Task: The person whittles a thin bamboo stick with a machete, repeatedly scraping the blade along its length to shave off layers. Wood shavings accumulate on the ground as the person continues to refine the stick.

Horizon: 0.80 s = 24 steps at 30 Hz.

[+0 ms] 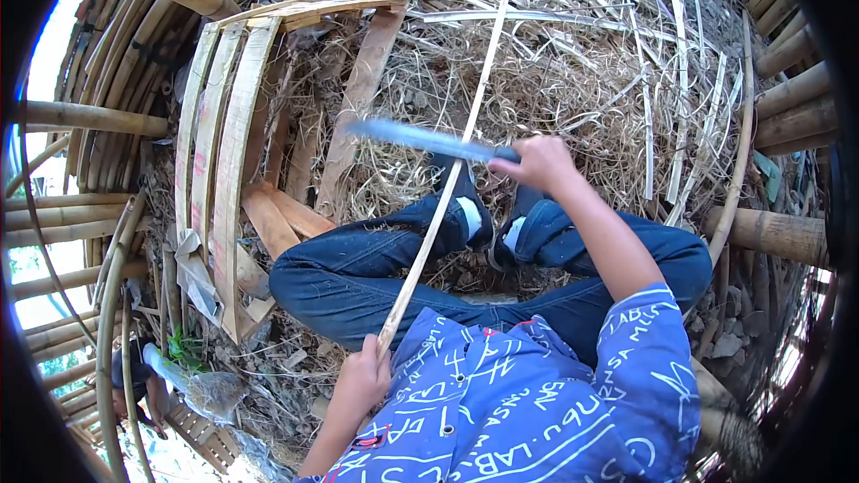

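Observation:
A long, thin bamboo strip (447,188) runs from my lap up and away over the shavings. My left hand (362,376) is closed around its near end, beside my shirt. My right hand (540,164) grips the dark handle of a long knife (416,136). The blade points left and lies across the strip, a little blurred; whether it touches the strip is unclear. My crossed legs in jeans (358,282) are below the knife.
A wooden crate (234,116) stands at the left. Pale shavings (573,80) and loose strips (680,80) cover the ground ahead. Bamboo poles (778,237) line both sides. Another person (139,380) is at the lower left.

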{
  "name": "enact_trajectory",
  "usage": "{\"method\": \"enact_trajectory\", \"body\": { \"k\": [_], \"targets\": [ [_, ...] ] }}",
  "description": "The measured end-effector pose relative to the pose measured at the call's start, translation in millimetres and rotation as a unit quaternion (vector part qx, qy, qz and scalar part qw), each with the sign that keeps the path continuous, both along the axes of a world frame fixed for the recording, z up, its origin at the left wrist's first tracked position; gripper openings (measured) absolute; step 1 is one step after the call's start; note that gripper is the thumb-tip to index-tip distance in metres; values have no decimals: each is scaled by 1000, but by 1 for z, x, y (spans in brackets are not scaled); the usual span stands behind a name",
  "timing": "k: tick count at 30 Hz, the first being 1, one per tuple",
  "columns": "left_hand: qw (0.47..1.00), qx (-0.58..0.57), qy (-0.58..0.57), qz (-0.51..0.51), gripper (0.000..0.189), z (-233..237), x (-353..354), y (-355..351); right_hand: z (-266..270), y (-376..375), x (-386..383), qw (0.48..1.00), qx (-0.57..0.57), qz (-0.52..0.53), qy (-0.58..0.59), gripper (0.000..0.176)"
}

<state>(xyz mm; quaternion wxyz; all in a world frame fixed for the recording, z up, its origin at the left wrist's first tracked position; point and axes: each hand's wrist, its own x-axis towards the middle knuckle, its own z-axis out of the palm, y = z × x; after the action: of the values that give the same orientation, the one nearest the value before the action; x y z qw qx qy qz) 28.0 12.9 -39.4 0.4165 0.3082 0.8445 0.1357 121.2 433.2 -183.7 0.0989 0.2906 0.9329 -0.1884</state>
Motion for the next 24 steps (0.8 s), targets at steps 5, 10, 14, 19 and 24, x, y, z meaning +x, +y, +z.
{"method": "enact_trajectory", "body": {
  "k": [5, 10, 14, 19, 24],
  "targets": [
    [1000, -15, -6, 19, 15, 11, 7, -4, -6, 50, -9, 985, -29, -170, -25, 78],
    [999, 27, 3, 24, 17, -2, 2, -3, -4, 16, -3, 983, -4, -179, 35, 75],
    [999, 35, -3, 25, 18, -6, -5, 20, -3, -56, 15, 982, -101, -120, 102, 69],
    [998, 44, -38, 34, 19, -24, -6, 27, 26, -147, 33, 955, -252, -62, 144, 60],
    [923, 103, -326, 176, 13, -48, -4, 12, 46, -189, 40, 938, -285, -17, 197, 60]
  ]
}}
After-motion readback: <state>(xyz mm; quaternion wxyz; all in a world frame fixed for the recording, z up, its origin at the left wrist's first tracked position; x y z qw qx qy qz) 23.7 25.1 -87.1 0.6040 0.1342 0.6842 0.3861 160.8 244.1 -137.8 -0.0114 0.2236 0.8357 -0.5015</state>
